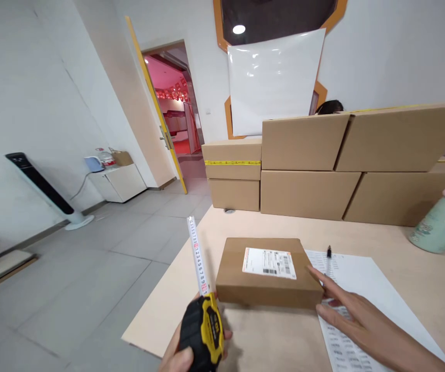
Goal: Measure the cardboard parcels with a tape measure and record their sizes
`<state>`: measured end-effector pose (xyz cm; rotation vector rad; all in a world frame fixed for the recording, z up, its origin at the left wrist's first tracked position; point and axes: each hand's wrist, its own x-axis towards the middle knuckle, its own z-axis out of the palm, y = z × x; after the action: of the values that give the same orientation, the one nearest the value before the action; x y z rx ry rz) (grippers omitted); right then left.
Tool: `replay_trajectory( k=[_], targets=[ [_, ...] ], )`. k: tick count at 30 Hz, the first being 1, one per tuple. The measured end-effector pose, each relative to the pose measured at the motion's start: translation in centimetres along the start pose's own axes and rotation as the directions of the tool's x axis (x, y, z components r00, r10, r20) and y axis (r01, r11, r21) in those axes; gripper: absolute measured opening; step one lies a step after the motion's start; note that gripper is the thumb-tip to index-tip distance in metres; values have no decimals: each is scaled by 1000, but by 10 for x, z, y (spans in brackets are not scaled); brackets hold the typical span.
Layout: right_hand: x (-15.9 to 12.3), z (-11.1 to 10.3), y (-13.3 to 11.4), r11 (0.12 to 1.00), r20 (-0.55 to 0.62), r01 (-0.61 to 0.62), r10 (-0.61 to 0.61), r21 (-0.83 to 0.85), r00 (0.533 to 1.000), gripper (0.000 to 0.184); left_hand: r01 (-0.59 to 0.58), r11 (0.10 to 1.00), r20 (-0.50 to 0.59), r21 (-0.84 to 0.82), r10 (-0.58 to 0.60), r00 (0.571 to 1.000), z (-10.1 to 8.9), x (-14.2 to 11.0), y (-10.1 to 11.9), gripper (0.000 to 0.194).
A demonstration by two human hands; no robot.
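A small cardboard box (230, 263) with a white shipping label (259, 261) lies flat on the table. My left hand (179, 356) is wrapped round a black and yellow tape measure (203, 330) at the box's front left corner. Its white blade (196, 253) sticks out forward along the box's left side, a little apart from it. My right hand (352, 315) grips the box's right end, index finger at the top edge and thumb by the front corner. Under that hand lies a printed sheet (385, 305), and a pen (328, 258) rests on it behind the fingers.
Larger cardboard boxes (303, 191) are stacked in a row along the table's far side. A green cup (441, 222) with a pink rim stands at the right. The table (160, 315) ends on the left above a tiled floor (102, 289). Behind the boxes shows the top of a person's head (330, 107).
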<state>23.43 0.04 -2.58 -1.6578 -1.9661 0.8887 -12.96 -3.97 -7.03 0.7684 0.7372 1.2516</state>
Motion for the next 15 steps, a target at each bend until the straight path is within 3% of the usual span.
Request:
replay_trajectory(
  k=[5,10,12,15],
  targets=[
    [31,-27,-23,987,-116,54,-72,-149,991,75,-100,995,80,1,99,992,28,39,49,81],
    [87,-36,-32,950,-310,86,-182,-301,933,64,-134,991,160,22,129,979,50,83,75,60],
    [106,-37,-31,946,-342,108,-215,-305,915,61,-146,989,143,31,140,980,55,86,78,56],
    [124,-37,-25,967,-353,144,-212,-210,911,62,-146,989,188,35,137,973,61,69,77,62]
  ],
)
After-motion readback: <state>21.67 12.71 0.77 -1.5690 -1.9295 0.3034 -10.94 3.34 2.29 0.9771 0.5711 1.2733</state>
